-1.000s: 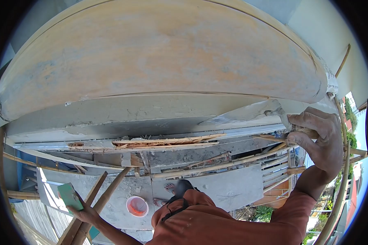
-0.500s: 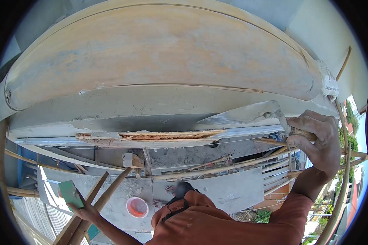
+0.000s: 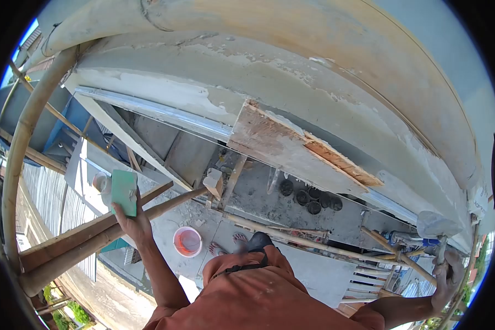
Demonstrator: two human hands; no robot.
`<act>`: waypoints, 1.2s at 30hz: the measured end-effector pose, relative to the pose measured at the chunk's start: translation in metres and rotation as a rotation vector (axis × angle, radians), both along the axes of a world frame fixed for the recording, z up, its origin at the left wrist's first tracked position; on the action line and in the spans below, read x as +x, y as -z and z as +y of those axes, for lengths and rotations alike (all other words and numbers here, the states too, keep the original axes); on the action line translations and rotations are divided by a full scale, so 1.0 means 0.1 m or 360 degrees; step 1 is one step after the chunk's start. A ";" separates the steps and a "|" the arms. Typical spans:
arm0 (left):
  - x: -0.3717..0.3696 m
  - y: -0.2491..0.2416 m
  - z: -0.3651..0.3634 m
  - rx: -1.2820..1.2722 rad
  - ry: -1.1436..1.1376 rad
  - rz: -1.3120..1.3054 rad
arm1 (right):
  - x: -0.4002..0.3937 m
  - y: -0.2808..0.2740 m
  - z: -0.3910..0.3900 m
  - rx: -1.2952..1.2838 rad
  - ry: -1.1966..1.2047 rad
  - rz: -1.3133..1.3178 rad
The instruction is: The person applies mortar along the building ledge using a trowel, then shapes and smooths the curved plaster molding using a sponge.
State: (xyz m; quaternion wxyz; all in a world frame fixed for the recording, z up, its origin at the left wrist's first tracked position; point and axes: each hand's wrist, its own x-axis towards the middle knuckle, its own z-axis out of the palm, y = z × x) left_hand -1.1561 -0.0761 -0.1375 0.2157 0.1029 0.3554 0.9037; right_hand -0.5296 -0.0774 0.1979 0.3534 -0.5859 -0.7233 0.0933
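My left hand (image 3: 135, 224), raised over the bamboo rails at the left, is closed around a flat green rectangular block (image 3: 124, 190). A small lump clings to the block's face. At the far right my right hand (image 3: 450, 270) grips the handle of a trowel (image 3: 438, 224), whose grey blade points up near the right end of the ledge. The plastered ledge (image 3: 203, 71) curves across the view above both hands. A worn wooden board (image 3: 264, 132) with a splintered edge lies against its lower side, beside a metal strip (image 3: 154, 110).
On the platform below, a pink-rimmed bucket (image 3: 187, 242) stands beside the feet. Bamboo poles (image 3: 143, 212) run along the left and below the ledge. Several dark round pots (image 3: 313, 208) sit on the lower floor. A thick bamboo post (image 3: 25, 137) rises at the left.
The view has swung to the left along the ledge. My right hand and trowel have dropped lower and away from the ledge face. The left hand has come up with the green block.
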 end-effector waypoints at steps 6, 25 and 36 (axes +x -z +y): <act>0.45 -0.22 0.10 0.0157 0.0135 -0.0359 | -0.62 0.84 0.76 -0.0771 -0.1056 0.0042; 1.32 -0.12 -0.61 -0.0120 -0.0244 -0.0187 | -3.37 2.54 1.15 -0.0981 -0.1418 -0.0078; 1.47 -0.21 -0.73 -0.0080 -0.0316 -0.0182 | -3.40 2.45 1.27 -0.1073 -0.1437 -0.0134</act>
